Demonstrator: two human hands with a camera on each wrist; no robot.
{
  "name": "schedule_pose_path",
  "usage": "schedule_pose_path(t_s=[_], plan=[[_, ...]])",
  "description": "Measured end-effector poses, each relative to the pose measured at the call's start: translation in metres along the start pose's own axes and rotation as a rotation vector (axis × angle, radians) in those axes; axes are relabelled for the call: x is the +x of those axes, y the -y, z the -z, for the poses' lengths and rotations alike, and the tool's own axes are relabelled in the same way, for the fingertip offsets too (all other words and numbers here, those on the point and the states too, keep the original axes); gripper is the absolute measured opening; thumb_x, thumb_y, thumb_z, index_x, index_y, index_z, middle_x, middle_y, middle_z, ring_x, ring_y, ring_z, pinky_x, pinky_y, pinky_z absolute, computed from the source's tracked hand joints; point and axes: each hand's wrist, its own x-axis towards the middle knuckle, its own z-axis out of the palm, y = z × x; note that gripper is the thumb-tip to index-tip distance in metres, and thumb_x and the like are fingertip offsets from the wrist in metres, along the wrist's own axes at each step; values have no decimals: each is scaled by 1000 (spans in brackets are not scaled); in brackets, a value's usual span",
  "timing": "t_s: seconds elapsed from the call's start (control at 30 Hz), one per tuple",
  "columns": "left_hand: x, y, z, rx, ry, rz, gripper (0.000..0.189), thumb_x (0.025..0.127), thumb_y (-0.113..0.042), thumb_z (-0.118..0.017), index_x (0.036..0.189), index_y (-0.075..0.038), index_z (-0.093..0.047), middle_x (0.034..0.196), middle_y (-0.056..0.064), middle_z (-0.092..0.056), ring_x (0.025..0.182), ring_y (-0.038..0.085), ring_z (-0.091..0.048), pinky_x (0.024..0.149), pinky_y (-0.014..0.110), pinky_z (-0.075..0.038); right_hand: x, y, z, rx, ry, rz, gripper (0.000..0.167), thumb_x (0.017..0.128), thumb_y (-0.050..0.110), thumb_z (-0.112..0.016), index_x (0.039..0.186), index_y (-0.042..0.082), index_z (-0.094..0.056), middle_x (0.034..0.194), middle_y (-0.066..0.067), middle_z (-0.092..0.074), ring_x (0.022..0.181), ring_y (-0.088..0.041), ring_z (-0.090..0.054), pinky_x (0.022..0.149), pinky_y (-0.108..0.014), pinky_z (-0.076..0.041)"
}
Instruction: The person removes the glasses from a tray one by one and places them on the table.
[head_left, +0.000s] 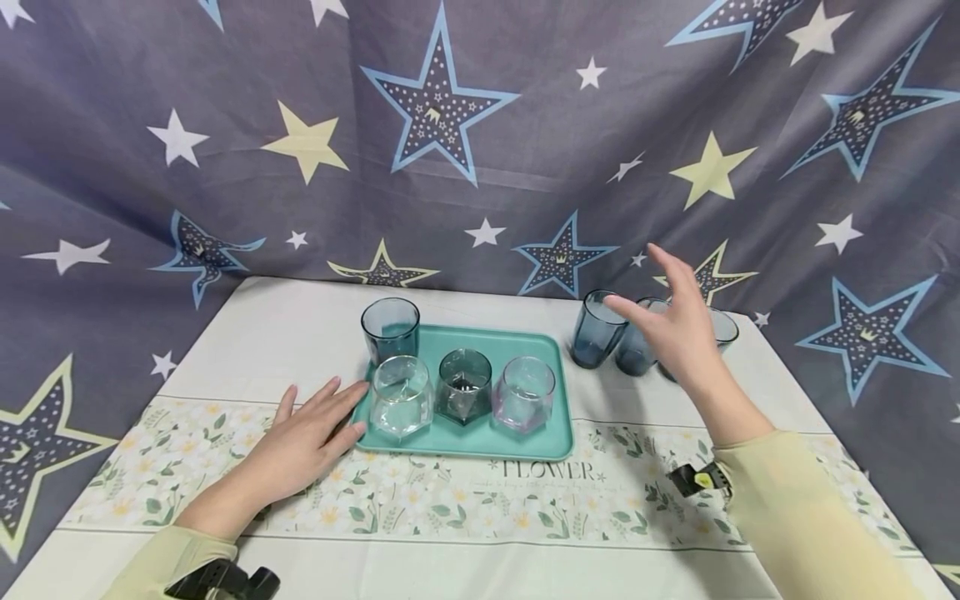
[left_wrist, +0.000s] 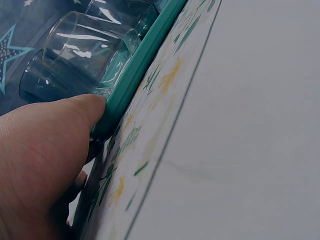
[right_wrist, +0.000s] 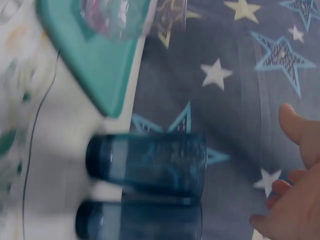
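My left hand (head_left: 307, 437) lies flat at the left end of a teal tray (head_left: 480, 446), its straight fingers and thumb touching the rim. The left wrist view shows that thumb (left_wrist: 92, 107) against the tray's edge. On the tray are a clear glass (head_left: 402, 400), a smoky grey glass (head_left: 464, 387) and a pink-tinted glass (head_left: 523, 396) in a front row. Behind the clear one stands a blue glass (head_left: 391, 329). Spread and holding nothing, my right hand (head_left: 678, 325) hovers over blue glasses right of the tray. The nearest two are a leftmost glass (head_left: 596, 333) and a neighbour (head_left: 636, 350).
A further blue glass (head_left: 723, 327) is partly hidden behind the right hand. The white tablecloth (head_left: 375, 567) carries a flowered band. A dark star-patterned curtain (head_left: 480, 208) hangs right behind the table.
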Motion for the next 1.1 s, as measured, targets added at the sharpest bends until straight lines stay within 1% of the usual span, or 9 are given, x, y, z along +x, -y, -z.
schedule_pose_path(t_s=[0.17, 0.37, 0.67, 0.9, 1.1], plan=[[0, -2, 2, -4, 6, 3, 66, 117, -51, -51, 172, -14, -44, 173, 10, -45, 163, 44, -30, 126, 78, 2, 1, 20, -20, 67, 57, 33, 96, 98, 33, -90, 175, 17, -35, 176, -12, -34, 164, -36, -30, 129, -65, -27], [1, -2, 2, -4, 9, 8, 66, 117, -51, -51, 172, -15, -43, 174, 9, -44, 164, 44, -29, 126, 77, 3, 3, 37, -46, 118, 123, 59, 96, 98, 37, -89, 176, 21, -34, 176, -8, -35, 164, -30, -31, 130, -62, -28], [0, 0, -1, 3, -3, -1, 65, 117, -49, -53, 172, -14, -44, 173, 10, -45, 163, 44, -31, 125, 78, 2, 1, 60, -82, 182, 190, 114, 96, 96, 35, -91, 174, 22, -37, 174, -1, -40, 162, -23, -34, 131, -56, -29], [0, -1, -1, -2, -2, -1, 66, 117, -51, -52, 171, -14, -44, 173, 9, -45, 163, 44, -30, 126, 78, 2, -1, 79, -105, 208, 237, 153, 98, 94, 34, -93, 174, 18, -38, 173, -3, -42, 160, -24, -37, 131, -52, -30], [-1, -2, -1, -1, -5, -3, 66, 117, -51, -52, 171, -14, -45, 172, 9, -46, 162, 45, -31, 125, 79, 1, -2, 92, -123, 253, 294, 138, 99, 94, 34, -93, 174, 18, -37, 172, -5, -43, 159, -26, -39, 131, -52, -29]])
